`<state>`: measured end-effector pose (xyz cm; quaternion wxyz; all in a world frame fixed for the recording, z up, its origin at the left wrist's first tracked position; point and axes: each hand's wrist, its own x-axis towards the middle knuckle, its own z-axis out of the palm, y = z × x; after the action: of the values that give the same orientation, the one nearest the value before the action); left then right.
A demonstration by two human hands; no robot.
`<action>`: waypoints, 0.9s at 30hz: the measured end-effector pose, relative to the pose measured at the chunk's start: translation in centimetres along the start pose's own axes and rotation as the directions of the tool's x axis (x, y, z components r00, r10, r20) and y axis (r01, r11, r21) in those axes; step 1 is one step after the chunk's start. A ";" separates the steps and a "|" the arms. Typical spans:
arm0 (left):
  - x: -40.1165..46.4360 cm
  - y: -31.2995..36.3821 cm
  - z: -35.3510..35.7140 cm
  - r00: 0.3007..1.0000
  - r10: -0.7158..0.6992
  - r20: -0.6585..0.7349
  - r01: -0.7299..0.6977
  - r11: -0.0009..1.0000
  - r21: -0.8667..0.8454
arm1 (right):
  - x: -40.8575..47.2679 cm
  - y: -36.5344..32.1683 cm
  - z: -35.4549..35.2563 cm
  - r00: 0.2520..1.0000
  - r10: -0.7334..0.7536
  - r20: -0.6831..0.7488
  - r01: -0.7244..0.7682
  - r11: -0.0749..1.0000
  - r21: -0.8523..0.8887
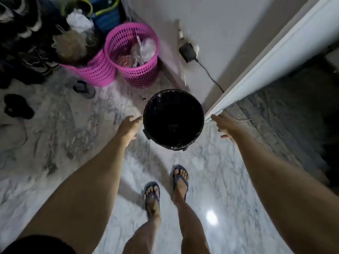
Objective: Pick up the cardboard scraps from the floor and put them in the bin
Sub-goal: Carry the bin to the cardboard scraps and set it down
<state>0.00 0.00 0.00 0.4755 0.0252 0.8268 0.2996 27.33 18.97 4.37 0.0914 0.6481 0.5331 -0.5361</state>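
**Both hands open on either side of the black bin**

A round black plastic bin lined with a black bag (173, 119) stands on the glossy grey-veined marble floor (201, 169) at the centre of the frame. The left hand (129, 127) reaches toward its left rim, fingers spread and loose, its grip open and holding nothing. The right hand (224, 125) hovers just right of the bin, near the foot of a white door frame (271, 57), palm down, its grip also open and empty. The bin's inside is too dark to tell what lies in it, and no cardboard scraps can be made out on the floor.

In the upper middle, two pink perforated plastic baskets (136, 52) stand touching; the nearer holds crumpled clear plastic and reddish wrappers. A black adapter with a cable (187, 52) sits at the grey wall. Dark sandals (18, 106) lie at the left. At the bottom centre, two feet in blue flip-flops (180, 177) stand on the marble.
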 end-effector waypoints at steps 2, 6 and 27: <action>4.1 -0.9 2.3 0.999 -0.034 -0.011 0.035 0.998 0.059 | 4.5 1.2 1.2 0.999 0.038 -0.014 -0.038 0.999 -0.008; 11.0 -3.4 5.7 0.992 -0.112 -0.054 0.116 0.990 0.083 | 12.5 4.3 4.3 0.993 0.122 -0.004 -0.122 0.992 0.040; 0.5 2.6 -0.4 0.987 -0.064 0.150 0.052 0.995 0.085 | -0.8 6.4 2.8 0.979 0.201 0.028 -0.183 0.810 0.557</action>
<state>-1.21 2.10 1.08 0.5446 0.0434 0.7997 0.2491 30.81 13.94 1.01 -0.0562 0.7055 0.2869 -0.6456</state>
